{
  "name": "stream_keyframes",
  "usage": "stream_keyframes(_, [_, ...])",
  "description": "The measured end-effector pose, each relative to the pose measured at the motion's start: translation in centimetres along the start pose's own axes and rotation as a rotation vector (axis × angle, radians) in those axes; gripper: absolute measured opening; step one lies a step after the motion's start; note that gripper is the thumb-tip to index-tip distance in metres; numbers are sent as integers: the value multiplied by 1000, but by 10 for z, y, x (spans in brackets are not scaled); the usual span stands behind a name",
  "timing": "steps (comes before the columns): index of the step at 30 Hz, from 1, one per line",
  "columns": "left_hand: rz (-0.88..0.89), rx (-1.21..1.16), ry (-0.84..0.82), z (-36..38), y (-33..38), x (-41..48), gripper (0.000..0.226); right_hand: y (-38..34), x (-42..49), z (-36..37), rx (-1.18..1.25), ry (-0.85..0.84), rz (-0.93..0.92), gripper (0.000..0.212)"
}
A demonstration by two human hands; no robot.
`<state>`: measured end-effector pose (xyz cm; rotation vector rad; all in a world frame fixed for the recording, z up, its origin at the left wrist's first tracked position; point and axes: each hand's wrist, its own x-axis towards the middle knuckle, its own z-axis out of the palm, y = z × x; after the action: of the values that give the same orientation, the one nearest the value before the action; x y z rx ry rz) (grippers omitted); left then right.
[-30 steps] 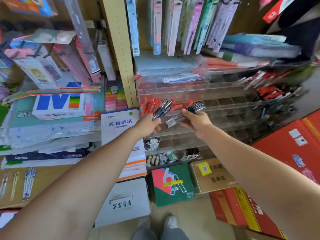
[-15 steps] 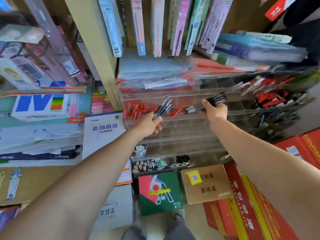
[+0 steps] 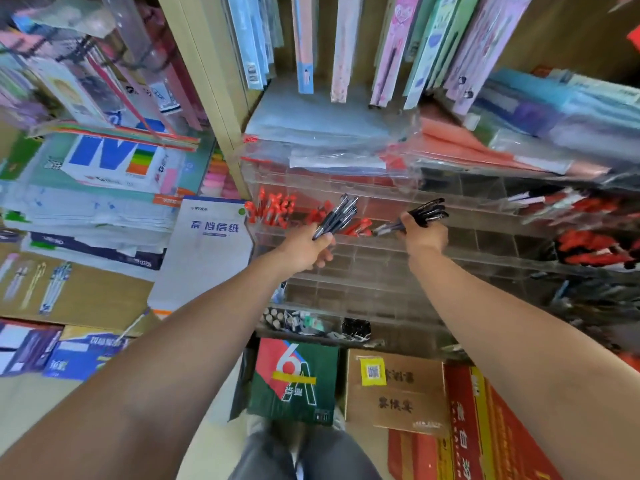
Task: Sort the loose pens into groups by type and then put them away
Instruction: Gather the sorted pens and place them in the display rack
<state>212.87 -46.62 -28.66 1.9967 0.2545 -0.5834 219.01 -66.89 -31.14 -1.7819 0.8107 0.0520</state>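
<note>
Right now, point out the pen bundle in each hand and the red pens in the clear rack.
Left pen bundle (image 3: 337,217): head view, on the mid-barrels.
Right pen bundle (image 3: 428,211): head view, on the dark caps.
Red pens (image 3: 273,211): head view, on the left cluster.

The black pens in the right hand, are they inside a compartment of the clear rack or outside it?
Outside. The right hand grips the black pens in front of the clear rack.

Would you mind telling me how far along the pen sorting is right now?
Done: red pens already sit in upper compartments of the clear organizer. In hand: the left grip holds one bundle of dark pens, the right grip a second bundle, both raised in front of the organizer. Left: neither bundle is put away yet; both need compartments.
</note>
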Motion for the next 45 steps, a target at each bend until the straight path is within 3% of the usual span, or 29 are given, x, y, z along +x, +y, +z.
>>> stream_keyframes(4, [3,-15,-24,1,2,4,22,1,5,0,-70,-52,13,33])
stream_keyframes(7, [17,-12,-50,2,5,4,20,5,3,1,-49,-74,-4,16])
stream_keyframes(10, [12,-28,-89,4,7,4,19,7,6,-2,-109,-74,-40,22])
stream_keyframes(13, [15,-30,-139,6,10,6,21,4,2,-12,-129,-7,-70,49])
stream_keyframes(16, [23,-2,-169,9,17,6,24,1,-11,-23,-24,-14,-143,47])
stream_keyframes(19, [30,3,-210,15,25,5,24,0,-29,-29,104,-152,-162,45])
stream_keyframes(23, [74,71,-302,27,34,0,23,-2,-46,-31,204,-543,-26,55])
stream_keyframes(25, [111,119,-347,33,37,-4,20,-1,-50,-31,200,-644,28,46])
stream_keyframes(29, [146,166,-374,40,38,-8,16,2,-51,-34,209,-618,89,9])
stream_keyframes(36, [214,306,-378,47,45,-3,7,4,-51,-44,289,-658,90,16])
stream_keyframes(39, [272,362,-348,51,50,0,14,1,-44,-47,291,-582,32,15])
stream_keyframes(45, [216,440,-215,50,49,17,18,-10,-26,-62,342,-386,0,14])
